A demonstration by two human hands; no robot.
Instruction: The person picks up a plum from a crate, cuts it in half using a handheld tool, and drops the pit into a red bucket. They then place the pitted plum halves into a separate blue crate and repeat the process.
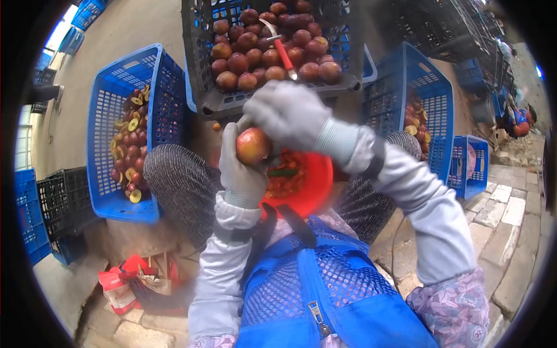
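Red and yellow, the plum (pixel 253 145) sits in the left hand (pixel 243 180), gloved fingers curled round its side and underside, over a red tub (pixel 324 180) of reddish pieces. The right hand (pixel 287 110), also gloved and blurred, is bent close above the left fingertips; how far open it is, or whether it grips anything, I cannot tell. The plum looks light and fairly firm, its skin smooth enough to slide on cloth, its flesh likely to bruise if squeezed; round the middle seems the surest hold. Ahead, a black crate (pixel 232 107) holds whole plums (pixel 246 42), a red-handled knife (pixel 282 53) lying on them. Blue crates (pixel 125 213) with cut fruit flank the knees; the concrete floor (pixel 130 26) meets brick paving (pixel 490 211) at right.
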